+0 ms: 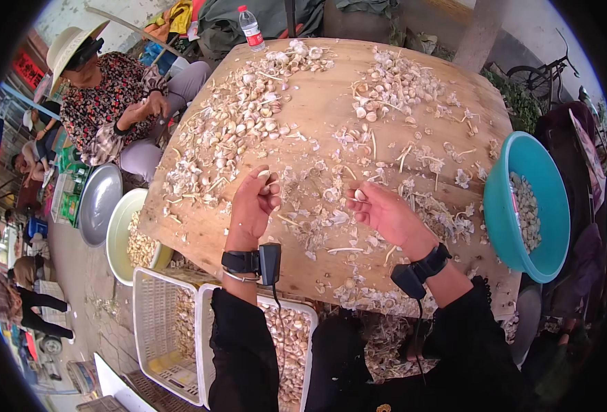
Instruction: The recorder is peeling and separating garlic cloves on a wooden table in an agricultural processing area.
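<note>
Between the thumb and fingers of my left hand (252,206) is a pale garlic clove (264,175). My right hand (387,212) grips another garlic clove (359,195) at its fingertips. Both hands hover above a wooden table (329,139), apart from each other. Dry garlic skins and stalks (316,226) are scattered under and between them. Beyond my left hand spreads a long heap of loose garlic cloves (241,123). A second garlic heap (401,85) lies at the far right of the tabletop.
A teal basin (499,206) holding cloves stands at the right edge. Left are a pale green basin (115,232) of peeled cloves, a metal basin (100,206) and plastic crates (167,329). A water bottle (251,31) stands at the far edge; a person (112,98) sits at left.
</note>
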Demonstrator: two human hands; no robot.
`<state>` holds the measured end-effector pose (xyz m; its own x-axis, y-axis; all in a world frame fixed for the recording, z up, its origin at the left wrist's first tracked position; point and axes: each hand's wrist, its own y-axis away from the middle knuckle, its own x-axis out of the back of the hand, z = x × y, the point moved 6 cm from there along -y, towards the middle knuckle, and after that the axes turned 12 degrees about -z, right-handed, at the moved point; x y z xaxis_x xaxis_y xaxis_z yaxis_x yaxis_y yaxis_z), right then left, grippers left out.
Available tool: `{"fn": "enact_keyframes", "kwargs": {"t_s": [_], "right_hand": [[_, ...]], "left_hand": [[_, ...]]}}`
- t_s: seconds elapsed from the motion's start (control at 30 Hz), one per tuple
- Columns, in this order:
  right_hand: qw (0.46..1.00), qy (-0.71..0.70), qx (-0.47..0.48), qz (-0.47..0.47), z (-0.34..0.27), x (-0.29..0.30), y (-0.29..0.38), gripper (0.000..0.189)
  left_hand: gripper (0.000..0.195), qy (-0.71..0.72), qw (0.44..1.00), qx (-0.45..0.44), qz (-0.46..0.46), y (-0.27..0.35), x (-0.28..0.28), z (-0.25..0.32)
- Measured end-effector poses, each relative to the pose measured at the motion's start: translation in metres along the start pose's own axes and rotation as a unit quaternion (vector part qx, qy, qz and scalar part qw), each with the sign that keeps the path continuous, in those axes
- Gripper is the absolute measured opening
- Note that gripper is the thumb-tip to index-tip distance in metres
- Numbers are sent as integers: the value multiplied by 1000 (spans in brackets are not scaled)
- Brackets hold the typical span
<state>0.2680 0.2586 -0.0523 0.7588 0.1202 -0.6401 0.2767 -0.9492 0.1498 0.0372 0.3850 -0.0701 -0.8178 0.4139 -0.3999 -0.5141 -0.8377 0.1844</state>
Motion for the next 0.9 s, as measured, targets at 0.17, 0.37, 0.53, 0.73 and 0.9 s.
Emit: {"fn": "enact_keyframes", "kwargs": {"t_s": [0.17,0.37,0.53,0.73,0.9], "right_hand": [[989,33,121,-80,-24,-88,13,34],[818,516,253,-18,-49,-172,66,25],[680,706,192,-47,-7,-199,118,28],[601,775,192,-41,53,-184,154,32],[743,662,62,-76,74,-182,172,32]], "left_hand": [[48,209,975,-49,-48,91,-61,-6],[60,346,930,-89,-88,145,-117,-3],[45,389,901,-175,-75,194,-148,-12],[43,406,904,-133,-15,239,-151,-63],[44,421,901,-98,30,282,-126,-100]]}}
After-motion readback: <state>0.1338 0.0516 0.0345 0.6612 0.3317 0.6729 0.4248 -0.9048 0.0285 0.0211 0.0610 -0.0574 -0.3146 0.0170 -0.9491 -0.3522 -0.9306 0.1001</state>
